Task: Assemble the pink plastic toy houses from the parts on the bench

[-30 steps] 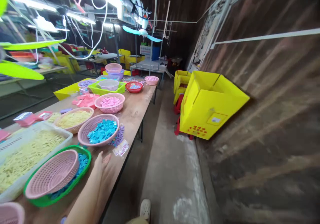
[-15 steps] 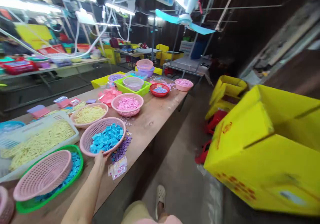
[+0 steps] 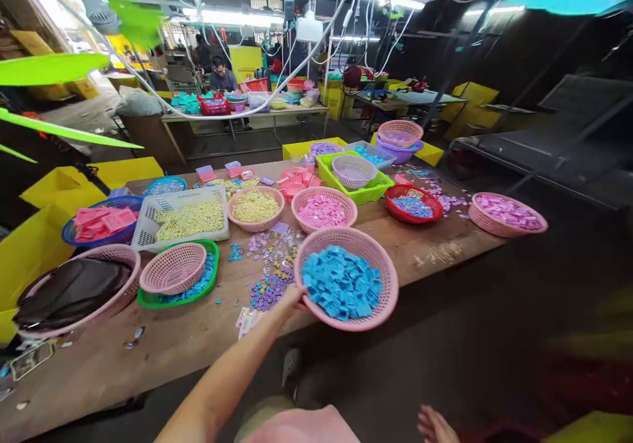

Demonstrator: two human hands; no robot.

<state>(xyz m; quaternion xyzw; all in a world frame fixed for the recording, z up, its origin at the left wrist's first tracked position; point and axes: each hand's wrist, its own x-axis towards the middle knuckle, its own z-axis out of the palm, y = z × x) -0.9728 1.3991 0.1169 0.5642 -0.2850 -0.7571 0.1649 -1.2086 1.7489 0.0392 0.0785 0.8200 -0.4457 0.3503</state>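
Note:
My left hand [image 3: 293, 296] grips the left rim of a round pink plastic basket [image 3: 389, 278]. The basket holds many small flat blue pieces [image 3: 341, 281] and hangs partly past the table's front edge. My fingers under the rim are mostly hidden. Low at the right, away from the table, my right hand [image 3: 435, 424] shows only in part, its fingers stretched out and nothing in it. Left of the held basket lie loose purple pieces [image 3: 267, 291] and a small clear packet [image 3: 247, 321]. Just behind is a pink basket [image 3: 301, 217] of pink pieces.
On the wooden table [image 3: 182, 357] stand a white tray [image 3: 143, 229] of pale yellow strips, a green tray [image 3: 148, 303] with a pink basket in it, a red basket [image 3: 430, 217] and another pink basket [image 3: 494, 227]. A person [image 3: 222, 79] sits at a far table.
My left hand has lifted the basket of blue pieces off the table and brought it right, over the front edge. My view has swung left, and my right hand has come into sight.

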